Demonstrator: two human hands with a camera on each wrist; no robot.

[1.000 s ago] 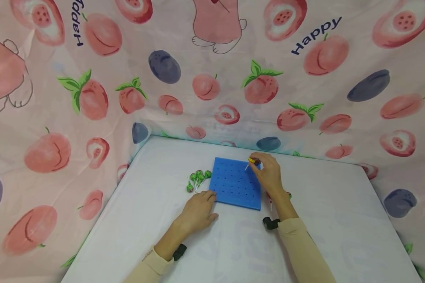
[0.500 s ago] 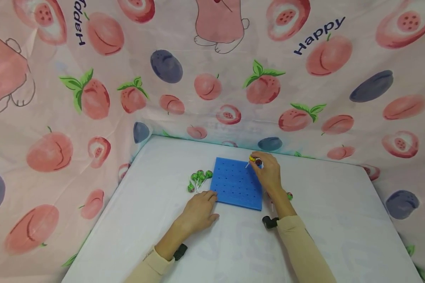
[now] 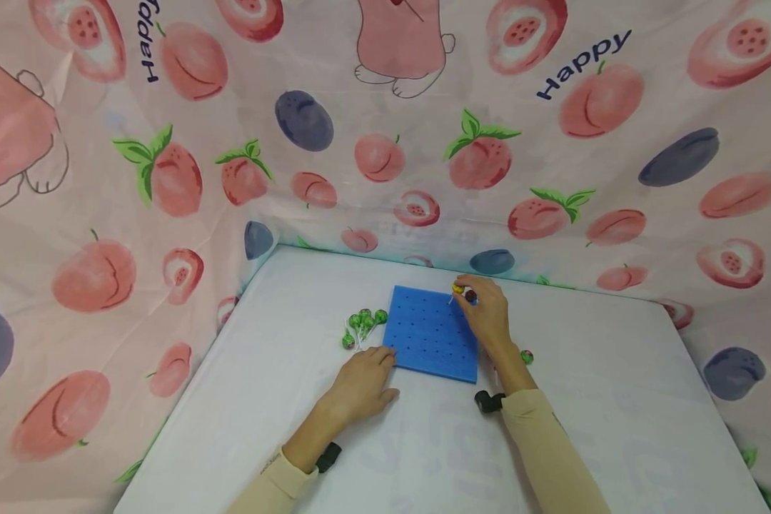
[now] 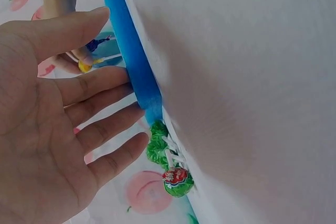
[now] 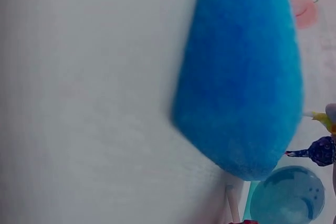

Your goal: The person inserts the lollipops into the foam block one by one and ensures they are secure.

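A blue board with rows of small holes point(image 3: 424, 335) lies on the white table. My right hand point(image 3: 487, 314) pinches a yellow-wrapped lollipop point(image 3: 458, 288) over its far right part, the white stick pointing down at the board. Close by, a dark-wrapped lollipop point(image 3: 470, 295) stands at the far right corner; it looks dark blue in the right wrist view point(image 5: 321, 151). With fingers extended, my left hand point(image 3: 362, 383) touches the board's near left edge. Several green-wrapped lollipops point(image 3: 363, 321) lie beside that edge. Whether the yellow lollipop's stick is in a hole, I cannot tell.
Another lollipop with green and red wrapping point(image 3: 527, 356) lies right of the board, partly behind my right wrist. A fruit-print cloth point(image 3: 385, 157) hangs behind the table and along its sides.
Slightly less of the yellow lollipop's stick shows under my right fingers, and the dark lollipop is more exposed beside them. My left hand stays at the board's edge. The head view shifts slightly.
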